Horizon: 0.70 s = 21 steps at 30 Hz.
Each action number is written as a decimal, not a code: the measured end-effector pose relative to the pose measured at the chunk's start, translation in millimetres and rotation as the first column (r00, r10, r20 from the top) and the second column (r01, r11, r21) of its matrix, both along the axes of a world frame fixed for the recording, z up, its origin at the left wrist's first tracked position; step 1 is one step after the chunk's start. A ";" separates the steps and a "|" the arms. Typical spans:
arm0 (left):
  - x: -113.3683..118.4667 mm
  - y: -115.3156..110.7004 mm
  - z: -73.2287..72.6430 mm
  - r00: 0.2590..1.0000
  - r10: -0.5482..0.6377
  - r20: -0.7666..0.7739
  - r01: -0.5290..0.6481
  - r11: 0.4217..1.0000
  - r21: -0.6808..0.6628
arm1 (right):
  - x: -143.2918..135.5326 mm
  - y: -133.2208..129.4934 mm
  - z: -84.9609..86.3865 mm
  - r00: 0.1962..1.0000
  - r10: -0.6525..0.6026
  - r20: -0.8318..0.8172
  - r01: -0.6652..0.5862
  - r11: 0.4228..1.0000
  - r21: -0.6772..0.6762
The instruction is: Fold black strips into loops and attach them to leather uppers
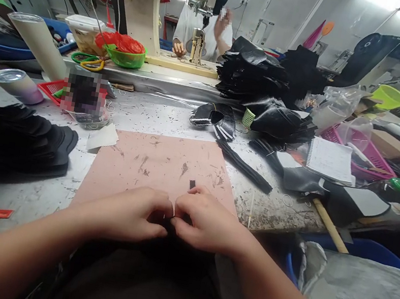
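My left hand [142, 213] and my right hand [205, 221] meet over the near edge of a pink board [159, 163], fingers and thumbs pinched together. A narrow black strip [192, 184] sticks up past my right hand's fingers. Its lower part is hidden by the hand. Between the fingertips shows a little dark material with a thin pale edge. Most of what the left fingers pinch is hidden, but it looks like the same black strip. Beyond the board's right edge lies a bundle of black strips [245, 167].
Stacked black pieces stand at left [30, 145] and back right [254, 71]. A coiled black bundle [215, 118] lies behind the board. A notebook [330, 159], pink basket [373, 167] and wooden handle [330, 226] are at right. Across the bench, a person sits behind a sewing machine [197, 46].
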<state>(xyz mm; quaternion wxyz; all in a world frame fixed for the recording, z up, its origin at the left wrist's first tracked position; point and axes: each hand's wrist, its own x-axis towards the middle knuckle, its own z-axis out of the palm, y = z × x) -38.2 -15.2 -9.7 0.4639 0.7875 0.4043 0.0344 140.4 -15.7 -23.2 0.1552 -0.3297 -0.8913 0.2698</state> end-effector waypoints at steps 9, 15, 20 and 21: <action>2.8 -1.7 -3.5 0.989 0.117 -0.091 -0.129 0.982 -0.135 | 17.4 9.6 1.0 0.997 -0.077 0.014 0.077 0.997 -0.011; 10.2 -1.3 -2.7 0.978 0.201 -0.050 -0.205 0.972 -0.111 | 19.7 8.1 3.7 0.997 -0.078 -0.007 0.078 0.997 -0.010; 9.7 -3.9 -6.6 0.945 0.319 0.072 -0.293 0.924 -0.245 | 21.7 7.1 6.4 0.996 -0.078 -0.036 0.075 0.995 -0.065; 8.7 -4.3 -8.1 0.939 0.331 0.090 -0.297 0.916 -0.269 | 22.0 7.1 6.0 0.997 -0.069 -0.047 0.065 0.995 -0.080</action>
